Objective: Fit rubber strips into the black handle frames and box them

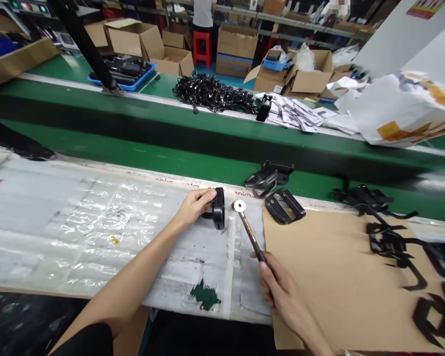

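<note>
The left hand [195, 206] grips a black plastic part [218, 208] on the plastic sheet [96, 232]; the right hand [282, 291] holds a disc-tipped tool [249, 232] close beside it.

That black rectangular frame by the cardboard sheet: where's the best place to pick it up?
Probably its nearer long bar, from above: the black rectangular frame lies roughly flat with an open centre, so fingers could slip through and pinch the bar. The right hand, holding a disc-tipped tool, is closest.
</note>
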`<state>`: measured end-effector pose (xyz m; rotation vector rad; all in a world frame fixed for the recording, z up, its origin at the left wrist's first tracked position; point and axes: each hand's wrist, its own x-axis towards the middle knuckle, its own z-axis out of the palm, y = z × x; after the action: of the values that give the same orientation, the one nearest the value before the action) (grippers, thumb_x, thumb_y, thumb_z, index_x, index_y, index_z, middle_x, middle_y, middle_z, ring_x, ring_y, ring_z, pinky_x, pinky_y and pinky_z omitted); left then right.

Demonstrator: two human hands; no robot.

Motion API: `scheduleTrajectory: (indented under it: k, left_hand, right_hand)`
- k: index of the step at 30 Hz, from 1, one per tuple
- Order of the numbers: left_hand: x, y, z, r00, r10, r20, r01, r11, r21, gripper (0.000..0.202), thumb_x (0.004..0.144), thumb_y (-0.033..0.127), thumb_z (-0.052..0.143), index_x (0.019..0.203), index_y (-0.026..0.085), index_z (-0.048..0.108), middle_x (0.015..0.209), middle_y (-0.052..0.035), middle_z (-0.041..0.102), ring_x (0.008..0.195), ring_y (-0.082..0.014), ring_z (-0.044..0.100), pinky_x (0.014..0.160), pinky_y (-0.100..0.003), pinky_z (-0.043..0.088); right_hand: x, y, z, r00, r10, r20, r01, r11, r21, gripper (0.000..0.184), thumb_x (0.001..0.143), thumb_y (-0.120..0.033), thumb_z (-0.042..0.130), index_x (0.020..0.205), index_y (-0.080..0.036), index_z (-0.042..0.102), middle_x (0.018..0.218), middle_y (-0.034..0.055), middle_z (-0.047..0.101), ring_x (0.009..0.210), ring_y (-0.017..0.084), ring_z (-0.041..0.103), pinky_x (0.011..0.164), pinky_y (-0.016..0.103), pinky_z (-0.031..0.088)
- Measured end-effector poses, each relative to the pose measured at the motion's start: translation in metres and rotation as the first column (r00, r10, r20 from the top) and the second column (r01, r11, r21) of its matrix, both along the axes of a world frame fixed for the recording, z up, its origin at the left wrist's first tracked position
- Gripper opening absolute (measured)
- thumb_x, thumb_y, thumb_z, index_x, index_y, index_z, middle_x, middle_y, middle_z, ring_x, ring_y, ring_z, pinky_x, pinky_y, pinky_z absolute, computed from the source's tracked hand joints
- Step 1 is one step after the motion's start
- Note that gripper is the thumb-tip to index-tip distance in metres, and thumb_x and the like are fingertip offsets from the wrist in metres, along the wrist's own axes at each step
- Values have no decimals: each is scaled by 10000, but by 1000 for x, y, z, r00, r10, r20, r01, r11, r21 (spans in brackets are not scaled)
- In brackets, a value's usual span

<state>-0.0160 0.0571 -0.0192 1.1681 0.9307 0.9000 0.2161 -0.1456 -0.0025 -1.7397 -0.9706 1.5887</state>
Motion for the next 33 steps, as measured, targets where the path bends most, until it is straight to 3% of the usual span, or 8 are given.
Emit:
scheduleTrajectory:
  k: [6,15,19,22,24,27,29,33]
  left_hand:
    - [9,-20,2,987,-1,-163,44,964,263,595,931,623,604,591,214,339,597,53,292,588,-102,286,576,-272,248]
    - [9,-19,-1,990,-42,-133,74,968,241,583,927,615,604,601,221,324,599,54,294,590,-105,279,578,-277,238]
    - [11,-21,-1,990,-15,-141,46,974,223,563,945,594,574,587,210,369,594,45,331,590,-107,305,583,-279,246]
    - [14,-25,0,985,16,-173,27,969,247,548,951,552,564,571,206,375,582,44,348,586,-105,317,584,-280,248]
    - [15,-26,1,980,43,-192,10,964,266,542,954,538,551,564,204,376,577,43,351,585,-105,324,585,-280,249]
    - [16,-28,3,977,53,-206,6,961,275,534,949,527,541,558,205,370,572,45,328,576,-103,320,572,-280,242]
    - [16,-28,3,978,56,-203,3,960,280,529,946,518,537,555,208,361,567,46,314,569,-101,311,564,-281,235]
    - [16,-27,1,983,70,-172,-21,961,275,535,945,523,540,550,212,356,556,49,321,558,-99,300,557,-286,225]
  right_hand:
    - [-14,-8,-9,996,68,60,-66,998,-25,583,993,-715,512,1300,-245,670,674,-50,441,509,122,367,422,216,289]
    - [-15,-9,-12,1000,29,-7,-30,988,-150,588,995,-739,460,1141,-200,643,722,-43,437,534,108,342,420,221,220]
    - [-13,-12,-4,990,-129,-49,127,991,-46,534,962,-720,563,1093,-206,625,674,-67,399,491,83,297,414,201,194]
    - [-17,-20,-5,938,-310,-152,331,932,144,470,996,-682,525,1144,-241,589,659,-72,427,440,83,325,399,198,241]
    - [-21,-26,-12,920,-341,-193,378,903,206,501,993,-717,481,1190,-264,564,633,-79,425,412,90,318,380,202,255]
    - [-26,-28,-18,979,-200,-47,200,980,-7,596,930,-789,536,1191,-258,610,604,-65,435,425,107,333,374,210,245]
    - [-25,-26,-13,994,-91,52,99,981,-167,636,905,-807,568,1200,-250,647,617,-53,445,447,112,340,382,216,226]
    - [-17,-20,5,979,-183,86,187,981,-41,622,927,-764,585,1231,-225,643,616,-75,380,449,96,285,387,211,180]
